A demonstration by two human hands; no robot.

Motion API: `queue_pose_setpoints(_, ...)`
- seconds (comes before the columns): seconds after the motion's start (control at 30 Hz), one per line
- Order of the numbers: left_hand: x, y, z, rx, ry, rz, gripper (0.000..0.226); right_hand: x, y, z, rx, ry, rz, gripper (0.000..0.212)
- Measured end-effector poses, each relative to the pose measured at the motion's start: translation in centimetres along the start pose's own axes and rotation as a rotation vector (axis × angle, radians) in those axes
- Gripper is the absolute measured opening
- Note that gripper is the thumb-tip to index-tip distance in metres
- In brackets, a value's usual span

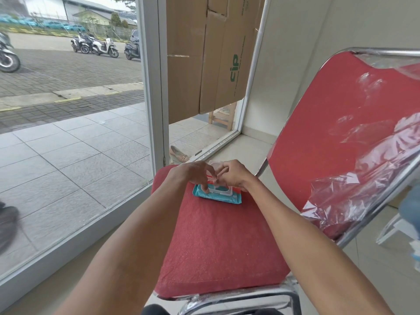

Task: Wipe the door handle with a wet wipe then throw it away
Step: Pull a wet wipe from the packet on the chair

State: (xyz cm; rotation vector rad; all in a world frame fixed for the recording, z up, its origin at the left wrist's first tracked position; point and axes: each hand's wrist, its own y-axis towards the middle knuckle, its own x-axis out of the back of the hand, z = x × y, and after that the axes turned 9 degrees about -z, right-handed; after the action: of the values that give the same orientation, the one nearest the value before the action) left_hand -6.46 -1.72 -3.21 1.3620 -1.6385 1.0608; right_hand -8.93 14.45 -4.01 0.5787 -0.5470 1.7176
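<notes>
A teal pack of wet wipes (217, 196) lies on the far part of a red chair seat (218, 246). Its white flip lid (214, 165) stands open. My left hand (193, 175) rests on the pack's left side with a finger pressing by the opening. My right hand (234, 175) is over the opening with its fingertips pinched together; whether a wipe is between them is hidden. No door handle shows in this view.
The chair's red backrest (336, 133), partly wrapped in clear plastic (363, 178), stands to the right with a chrome frame. A glass wall (75, 133) runs along the left. Ahead is a white-framed glass door (156, 87) covered with cardboard (204, 53).
</notes>
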Motion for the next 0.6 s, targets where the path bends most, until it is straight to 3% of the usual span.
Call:
queue_pose_setpoints(0.07, -0.1, -0.1, 0.2, 0.005, -0.006, -0.016, 0.068, -0.1, -0.2, 0.5, -0.069, 0.278, 0.027, 0.051)
queue_pose_setpoints(0.17, -0.3, -0.3, 0.7, 0.005, -0.073, -0.071, 0.053, 0.0, -0.4, 0.8, -0.126, 0.479, 0.076, 0.039)
queue_pose_setpoints(0.23, -0.3, -0.5, 1.0, -0.014, -0.104, -0.113, 0.037, -0.1, -0.1, 0.2, -0.064, 0.311, -0.005, 0.028)
queue_pose_setpoints(0.33, -0.5, -0.3, 1.6, -0.008, -0.166, -0.153, 0.021, 0.0, 0.0, -0.8, 0.119, -0.229, -0.153, 0.014)
queue_pose_setpoints(0.5, -0.6, 0.0, 2.1, 0.009, -0.194, -0.159, 0.018, 0.2, -0.5, -0.5, 0.255, -0.416, -0.039, 0.014)
queue_pose_setpoints(0.6, -0.7, 0.2, 2.1, 0.007, -0.189, -0.15, 0.03, 0.2, -0.8, 0.0, 0.376, -0.537, -0.027, 0.01)
